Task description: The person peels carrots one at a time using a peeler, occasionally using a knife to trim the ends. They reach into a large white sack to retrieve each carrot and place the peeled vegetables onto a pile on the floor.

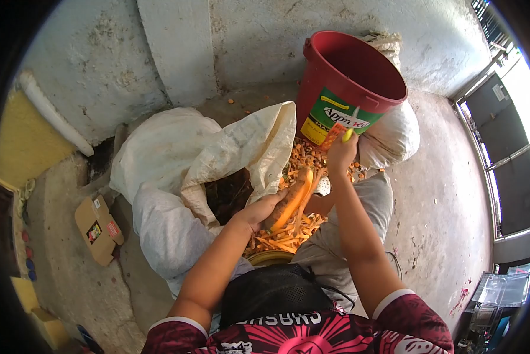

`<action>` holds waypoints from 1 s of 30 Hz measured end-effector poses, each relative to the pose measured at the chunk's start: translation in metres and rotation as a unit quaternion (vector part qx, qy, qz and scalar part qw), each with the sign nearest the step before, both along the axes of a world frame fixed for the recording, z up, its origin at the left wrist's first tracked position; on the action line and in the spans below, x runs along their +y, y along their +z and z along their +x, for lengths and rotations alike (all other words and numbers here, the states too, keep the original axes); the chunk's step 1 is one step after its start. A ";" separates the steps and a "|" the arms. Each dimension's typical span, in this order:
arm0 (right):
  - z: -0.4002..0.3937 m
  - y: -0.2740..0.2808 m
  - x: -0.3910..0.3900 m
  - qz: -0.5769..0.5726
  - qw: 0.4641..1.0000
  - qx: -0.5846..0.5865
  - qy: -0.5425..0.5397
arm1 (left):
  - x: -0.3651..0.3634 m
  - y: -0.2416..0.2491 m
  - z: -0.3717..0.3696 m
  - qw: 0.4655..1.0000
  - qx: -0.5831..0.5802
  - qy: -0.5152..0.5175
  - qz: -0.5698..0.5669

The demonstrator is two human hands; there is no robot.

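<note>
My left hand (263, 211) is wrapped round the lower end of a large carrot (294, 202), which is tilted, brown-skinned on one side and bright orange where peeled. Raised beyond it, in front of the red bucket (312, 94), my right hand (342, 152) grips a peeler with a yellow-green part (347, 135). An orange strip hangs between the carrot and my right hand. Below the carrot, orange peelings (279, 239) fill a yellow-rimmed container (269, 258) between my legs. More scraps (305, 156) lie on the floor by the bucket.
An open white sack (235, 147) with dark contents stands left of the carrot. Another filled sack (394, 138) sits behind the bucket. A cut cardboard piece (98, 229) lies on the floor at left. A wall (259, 41) runs along the back.
</note>
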State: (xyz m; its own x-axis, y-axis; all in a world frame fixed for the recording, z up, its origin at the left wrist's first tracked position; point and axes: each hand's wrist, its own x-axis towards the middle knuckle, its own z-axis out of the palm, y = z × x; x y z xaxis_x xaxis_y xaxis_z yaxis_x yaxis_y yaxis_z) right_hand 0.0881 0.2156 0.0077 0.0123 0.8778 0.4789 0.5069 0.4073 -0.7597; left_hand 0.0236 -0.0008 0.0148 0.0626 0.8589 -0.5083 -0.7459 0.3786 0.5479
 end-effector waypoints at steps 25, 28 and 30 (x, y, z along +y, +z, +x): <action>-0.003 0.021 -0.125 -0.047 0.980 -0.028 0.190 | 0.009 -0.025 -0.014 0.998 0.020 0.059 0.022; -0.010 0.014 -0.072 -0.077 0.990 -0.013 0.121 | 0.003 -0.015 -0.006 0.998 0.066 0.013 -0.001; -0.018 0.014 -0.045 -0.010 0.995 -0.028 0.099 | 0.000 -0.005 -0.001 0.997 0.077 -0.014 -0.006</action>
